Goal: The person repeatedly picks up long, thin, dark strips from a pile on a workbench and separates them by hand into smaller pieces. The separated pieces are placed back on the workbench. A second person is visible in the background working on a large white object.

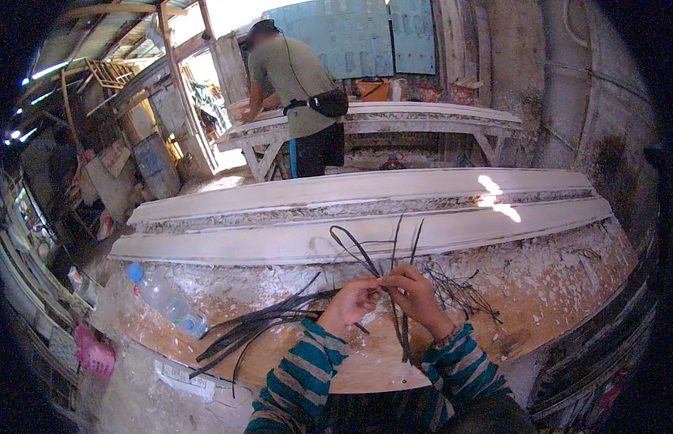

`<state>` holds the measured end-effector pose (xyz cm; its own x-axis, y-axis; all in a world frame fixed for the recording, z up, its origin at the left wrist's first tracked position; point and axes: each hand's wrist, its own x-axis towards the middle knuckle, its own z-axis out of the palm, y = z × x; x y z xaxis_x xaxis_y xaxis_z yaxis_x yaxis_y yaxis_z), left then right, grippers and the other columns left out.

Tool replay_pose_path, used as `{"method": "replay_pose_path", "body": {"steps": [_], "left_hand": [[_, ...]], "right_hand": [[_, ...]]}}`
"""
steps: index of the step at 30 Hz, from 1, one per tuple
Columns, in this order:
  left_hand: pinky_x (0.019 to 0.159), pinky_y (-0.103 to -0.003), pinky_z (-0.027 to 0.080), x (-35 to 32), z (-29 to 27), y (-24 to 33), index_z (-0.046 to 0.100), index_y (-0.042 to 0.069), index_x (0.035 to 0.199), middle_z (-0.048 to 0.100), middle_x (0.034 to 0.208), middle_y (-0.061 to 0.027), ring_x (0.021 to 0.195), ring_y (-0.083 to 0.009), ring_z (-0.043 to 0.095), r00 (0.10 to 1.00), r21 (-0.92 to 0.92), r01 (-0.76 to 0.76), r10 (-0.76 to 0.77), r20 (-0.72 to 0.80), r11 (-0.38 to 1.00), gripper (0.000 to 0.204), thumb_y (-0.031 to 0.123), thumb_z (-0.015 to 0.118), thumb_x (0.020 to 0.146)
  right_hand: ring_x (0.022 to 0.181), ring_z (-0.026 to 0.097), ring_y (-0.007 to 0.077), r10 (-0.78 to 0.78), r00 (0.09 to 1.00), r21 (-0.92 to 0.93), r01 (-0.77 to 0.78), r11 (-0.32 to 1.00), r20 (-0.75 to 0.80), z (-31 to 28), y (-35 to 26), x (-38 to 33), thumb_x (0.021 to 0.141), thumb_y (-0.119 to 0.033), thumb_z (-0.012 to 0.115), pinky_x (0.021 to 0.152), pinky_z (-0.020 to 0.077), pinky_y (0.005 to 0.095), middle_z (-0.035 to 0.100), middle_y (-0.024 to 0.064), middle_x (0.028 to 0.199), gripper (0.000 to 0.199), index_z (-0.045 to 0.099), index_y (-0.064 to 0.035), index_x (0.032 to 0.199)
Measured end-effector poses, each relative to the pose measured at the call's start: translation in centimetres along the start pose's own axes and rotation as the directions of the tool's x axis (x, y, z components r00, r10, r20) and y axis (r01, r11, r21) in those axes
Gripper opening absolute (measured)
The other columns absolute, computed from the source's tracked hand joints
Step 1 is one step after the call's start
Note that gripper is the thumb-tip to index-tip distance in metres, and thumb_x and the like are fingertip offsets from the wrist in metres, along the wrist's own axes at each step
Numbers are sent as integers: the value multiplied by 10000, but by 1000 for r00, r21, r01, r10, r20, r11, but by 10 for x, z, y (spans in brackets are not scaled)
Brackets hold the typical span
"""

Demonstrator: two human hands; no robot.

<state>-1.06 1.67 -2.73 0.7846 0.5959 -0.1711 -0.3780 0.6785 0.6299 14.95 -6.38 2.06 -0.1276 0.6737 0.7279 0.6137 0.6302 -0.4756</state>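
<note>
I look down on a plywood worktop (278, 367), its bare brown wood caked with white residue and flecks toward the far side. Along that side run long white mouldings (278, 242). Beyond is a dusty, rough-walled shed with timber posts, blue panels (336, 40) and a second bench (423, 123), where a co-worker (300, 87) leans over. A pale sheet (184, 380) lies low at the left.

I count two white mouldings on my worktop, one clear bottle (166, 300) with a blue cap lying on its side, one pink basket (95, 351) off to the left, one orange container (372, 90) and one co-worker. The black strips lie in one loose bundle (260, 318) on the left and one thin tangle (463, 293) on the right; they overlap too much for me to count singly.

My left hand (353, 300) and right hand (419, 296) meet over the worktop, fingertips pinching the held strips (405, 343) between them, one looped above.
</note>
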Motion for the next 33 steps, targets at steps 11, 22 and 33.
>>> {"method": "replay_pose_path", "body": {"steps": [11,22,33], "left_hand": [[414,-162,297,-1,12,2,550,77,865,544,785,16,621,-74,453,996,4,83,-83,-43,997,116,159,595,796],[470,-175,345,-9,37,-3,598,117,823,569,722,52,626,-46,482,973,148,-136,161,-168,980,109,216,632,793],[541,-224,411,-11,46,-8,611,83,860,612,777,-1,658,-89,546,902,439,-311,408,-143,843,117,151,649,773]], "right_hand": [[735,587,228,-69,998,-53,69,996,2,-3,-1,0,644,17,650,618,477,301,575,78,801,222,624,-83,840],[744,560,135,519,855,649,-396,649,3,19,4,-9,783,-68,610,682,451,266,593,46,785,54,579,-31,808],[655,569,92,641,636,871,-480,-106,429,13,12,-9,846,-76,531,597,493,201,597,28,771,44,551,-51,816]]}}
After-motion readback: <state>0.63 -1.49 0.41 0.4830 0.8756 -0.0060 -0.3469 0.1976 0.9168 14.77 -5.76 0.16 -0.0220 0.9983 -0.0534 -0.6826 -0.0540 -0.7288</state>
